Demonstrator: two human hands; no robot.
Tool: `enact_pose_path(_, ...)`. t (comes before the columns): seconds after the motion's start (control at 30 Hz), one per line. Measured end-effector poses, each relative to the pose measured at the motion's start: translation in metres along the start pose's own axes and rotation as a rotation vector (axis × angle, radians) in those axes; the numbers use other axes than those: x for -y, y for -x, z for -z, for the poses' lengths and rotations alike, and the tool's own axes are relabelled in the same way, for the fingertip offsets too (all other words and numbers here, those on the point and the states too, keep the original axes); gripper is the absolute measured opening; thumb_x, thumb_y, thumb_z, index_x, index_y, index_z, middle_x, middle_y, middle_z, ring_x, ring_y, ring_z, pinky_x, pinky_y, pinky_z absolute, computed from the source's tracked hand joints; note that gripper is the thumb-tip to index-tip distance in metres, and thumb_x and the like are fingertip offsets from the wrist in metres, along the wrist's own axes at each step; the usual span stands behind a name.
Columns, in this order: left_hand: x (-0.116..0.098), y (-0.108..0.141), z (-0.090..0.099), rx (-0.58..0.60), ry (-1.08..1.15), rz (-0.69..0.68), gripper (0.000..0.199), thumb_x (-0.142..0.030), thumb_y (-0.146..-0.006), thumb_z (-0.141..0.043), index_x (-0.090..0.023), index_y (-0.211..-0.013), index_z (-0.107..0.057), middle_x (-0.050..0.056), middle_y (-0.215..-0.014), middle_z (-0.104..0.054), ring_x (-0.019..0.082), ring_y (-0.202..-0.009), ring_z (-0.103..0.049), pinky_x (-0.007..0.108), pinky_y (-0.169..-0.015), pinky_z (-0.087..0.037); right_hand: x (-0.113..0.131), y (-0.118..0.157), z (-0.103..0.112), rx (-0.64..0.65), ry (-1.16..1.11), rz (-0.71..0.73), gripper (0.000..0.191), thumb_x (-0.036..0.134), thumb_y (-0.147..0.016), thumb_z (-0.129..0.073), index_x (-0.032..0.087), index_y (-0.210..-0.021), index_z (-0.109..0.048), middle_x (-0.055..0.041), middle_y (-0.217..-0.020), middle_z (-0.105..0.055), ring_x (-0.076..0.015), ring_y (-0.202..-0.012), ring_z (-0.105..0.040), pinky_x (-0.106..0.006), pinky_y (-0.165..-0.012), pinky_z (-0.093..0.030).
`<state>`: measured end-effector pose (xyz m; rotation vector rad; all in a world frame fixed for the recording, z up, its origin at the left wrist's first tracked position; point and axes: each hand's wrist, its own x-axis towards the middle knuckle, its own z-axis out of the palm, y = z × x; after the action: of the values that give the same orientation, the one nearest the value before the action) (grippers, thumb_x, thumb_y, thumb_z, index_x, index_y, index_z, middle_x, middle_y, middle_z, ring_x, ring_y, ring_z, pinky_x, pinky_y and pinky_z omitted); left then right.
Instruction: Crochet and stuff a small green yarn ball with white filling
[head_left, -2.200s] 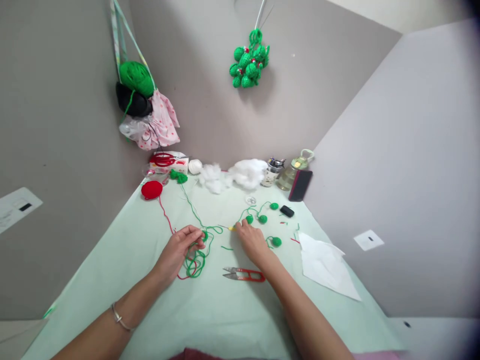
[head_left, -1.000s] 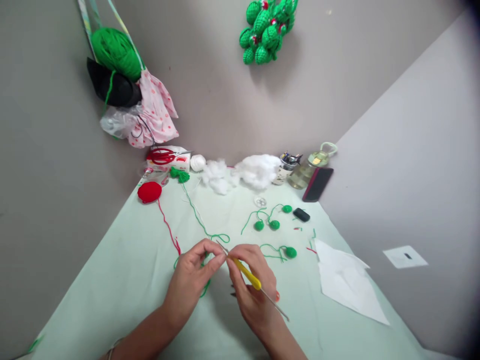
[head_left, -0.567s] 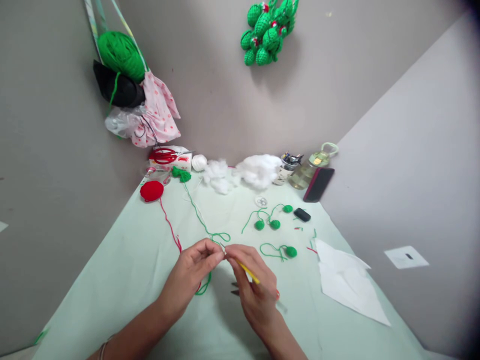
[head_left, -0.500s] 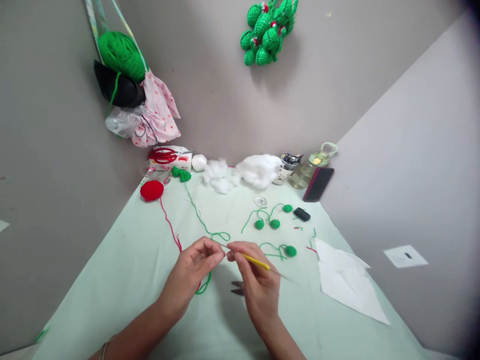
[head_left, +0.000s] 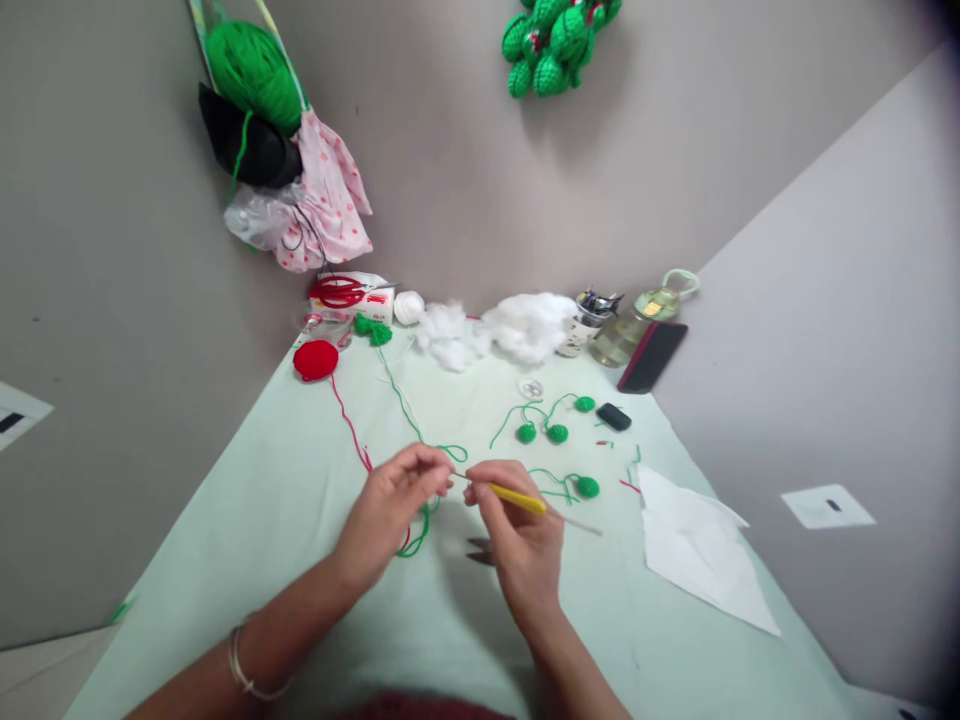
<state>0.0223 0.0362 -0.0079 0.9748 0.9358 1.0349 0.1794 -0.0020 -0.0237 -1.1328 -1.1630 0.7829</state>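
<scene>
My right hand (head_left: 521, 535) grips a crochet hook (head_left: 519, 498) by its yellow handle, like a pen, with the metal tip pointing left. That tip reaches the fingertips of my left hand (head_left: 390, 510), which are pinched together. Green yarn (head_left: 420, 540) loops out beneath the left hand, and a red strand (head_left: 349, 420) also runs in under it. Whatever small piece sits in the pinch is covered by the fingers. Dark pointed blades (head_left: 480, 551) poke out from behind the right hand. Small green crocheted balls (head_left: 557, 434) with yarn tails lie beyond it.
Along the back are a red yarn ball (head_left: 316, 360), red-handled scissors (head_left: 337, 292), white stuffing (head_left: 529, 328), a pen cup (head_left: 581, 330), a bottle (head_left: 626, 325) and a phone (head_left: 652, 358). White paper (head_left: 697, 550) lies right. A bag (head_left: 330, 190) and green crocheted pieces (head_left: 559, 45) hang above.
My view has tilted down and shifted slightly left, so the scene sits higher and further right. Both hands stay close together, with the hook still at the left fingertips.
</scene>
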Motion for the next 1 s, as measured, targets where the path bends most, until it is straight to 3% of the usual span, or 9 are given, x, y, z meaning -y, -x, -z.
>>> enact_pose_path(0.13, -0.028, -0.014, 0.024, -0.081, 0.351, 0.037, 0.018, -0.031, -0.088, -0.077, -0.016, -0.081, -0.072, -0.001, -0.079, -0.062, 0.01, -0.068, -0.056, 0.025, -0.08, -0.056, 0.004, -0.014, 0.011, 0.032, -0.264, -0.324, 0.018, 0.035, -0.088, -0.073, 0.018, -0.088, -0.077, -0.0025, -0.081, -0.068, -0.0115, -0.06, -0.06, -0.029, -0.061, -0.052)
enact_pose_path(0.23, -0.042, -0.017, 0.028, -0.098, 0.462, 0.033, 0.014, -0.024, -0.088, -0.077, -0.014, -0.081, -0.072, 0.0, -0.084, -0.062, 0.008, -0.067, -0.055, 0.023, -0.077, -0.057, 0.008, -0.019, 0.007, 0.21, -0.402, -0.551, 0.025, 0.039, -0.083, -0.078, 0.017, -0.095, -0.077, -0.0012, -0.076, -0.067, -0.0096, -0.054, -0.054, -0.026, -0.055, -0.045)
enact_pose_path(0.33, -0.044, -0.012, 0.018, -0.016, 0.436, 0.058, 0.017, -0.027, -0.09, -0.075, -0.015, -0.079, -0.072, 0.0, -0.081, -0.061, 0.01, -0.069, -0.056, 0.022, -0.075, -0.057, 0.011, -0.015, -0.008, 0.406, -0.46, -0.681, 0.034, 0.038, -0.082, -0.079, 0.017, -0.108, -0.074, 0.0006, -0.074, -0.068, -0.0089, -0.053, -0.055, -0.025, -0.055, -0.044)
enact_pose_path(0.43, -0.038, -0.006, 0.009, 0.041, 0.302, 0.07, 0.021, -0.036, -0.094, -0.071, -0.018, -0.083, -0.073, 0.002, -0.083, -0.064, 0.015, -0.08, -0.063, 0.025, -0.078, -0.057, 0.009, -0.009, -0.02, 0.528, -0.456, -0.687, 0.029, 0.04, -0.081, -0.08, 0.016, -0.096, -0.072, -0.0006, -0.073, -0.069, -0.0104, -0.055, -0.058, -0.026, -0.056, -0.046)
enact_pose_path(0.57, -0.029, -0.008, 0.015, 0.03, -0.249, -0.222, 0.02, -0.038, -0.097, -0.066, -0.023, -0.097, -0.079, 0.007, -0.108, -0.072, 0.023, -0.11, -0.065, 0.029, -0.1, -0.048, 0.005, -0.012, -0.012, 0.453, -0.41, -0.661, 0.024, 0.039, -0.082, -0.079, 0.016, -0.084, -0.069, 0.0, -0.072, -0.069, -0.009, -0.053, -0.056, -0.024, -0.054, -0.044)
enact_pose_path(0.67, -0.021, -0.01, 0.022, 0.213, -0.582, -0.326, 0.02, -0.033, -0.097, -0.064, -0.024, -0.087, -0.08, 0.007, -0.107, -0.072, 0.022, -0.102, -0.067, 0.029, -0.096, -0.047, 0.008, -0.021, 0.002, 0.374, -0.324, -0.604, 0.024, 0.039, -0.083, -0.078, 0.016, -0.084, -0.07, 0.0009, -0.072, -0.067, -0.0088, -0.054, -0.056, -0.024, -0.054, -0.044)
enact_pose_path(0.77, -0.014, -0.007, 0.022, 0.335, -0.536, -0.232, 0.031, -0.035, -0.101, -0.057, -0.024, -0.079, -0.077, 0.006, -0.093, -0.071, 0.022, -0.091, -0.067, 0.029, -0.086, -0.049, 0.012, -0.026, 0.009, 0.376, -0.284, -0.578, 0.025, 0.039, -0.084, -0.078, 0.016, -0.08, -0.069, 0.001, -0.07, -0.066, -0.0087, -0.053, -0.055, -0.024, -0.054, -0.043)
enact_pose_path(0.9, -0.012, -0.004, 0.022, 0.169, -0.383, -0.126, 0.03, -0.042, -0.099, -0.059, -0.024, -0.08, -0.075, 0.006, -0.096, -0.074, 0.025, -0.097, -0.068, 0.032, -0.091, -0.048, 0.014, -0.027, 0.012, 0.346, -0.298, -0.587, 0.024, 0.038, -0.084, -0.078, 0.016, -0.08, -0.068, 0.0013, -0.069, -0.066, -0.0082, -0.05, -0.053, -0.024, -0.051, -0.041)
enact_pose_path(1.0, -0.015, -0.006, 0.026, 0.003, -0.425, -0.144, 0.02, -0.045, -0.094, -0.068, -0.026, -0.092, -0.076, 0.004, -0.1, -0.073, 0.025, -0.101, -0.066, 0.031, -0.091, -0.048, 0.015, -0.027, 0.013, 0.36, -0.252, -0.586, 0.025, 0.039, -0.085, -0.076, 0.016, -0.08, -0.068, 0.0011, -0.069, -0.065, -0.0084, -0.051, -0.053, -0.023, -0.052, -0.04)
